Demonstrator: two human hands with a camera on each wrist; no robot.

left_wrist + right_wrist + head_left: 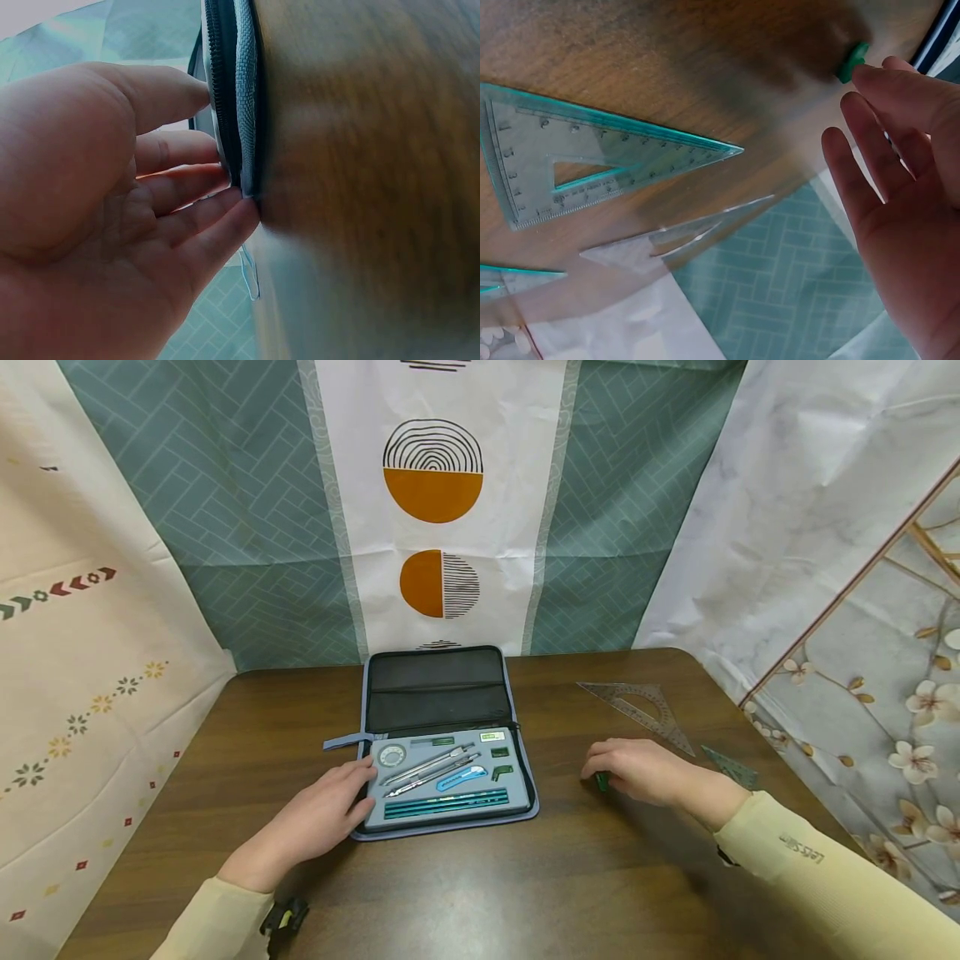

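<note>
Pinching a small, green, likely plastic block (602, 782) in the right hand (636, 767), right of the rectangular blue-and-black fabric case (438, 708); resting a relaxed left hand (318, 812) against the case's edge. Expect that block super light, stiff, kinda slick; grip opposite sides.

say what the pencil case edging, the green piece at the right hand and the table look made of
Edging: seemingly matte woven fabric, by its visible weave. Green piece: perhaps plastic, from its bright colour; finish unclear. Table: wood or wood-look laminate, slightly glossy, by its grain and soft glare.
</note>
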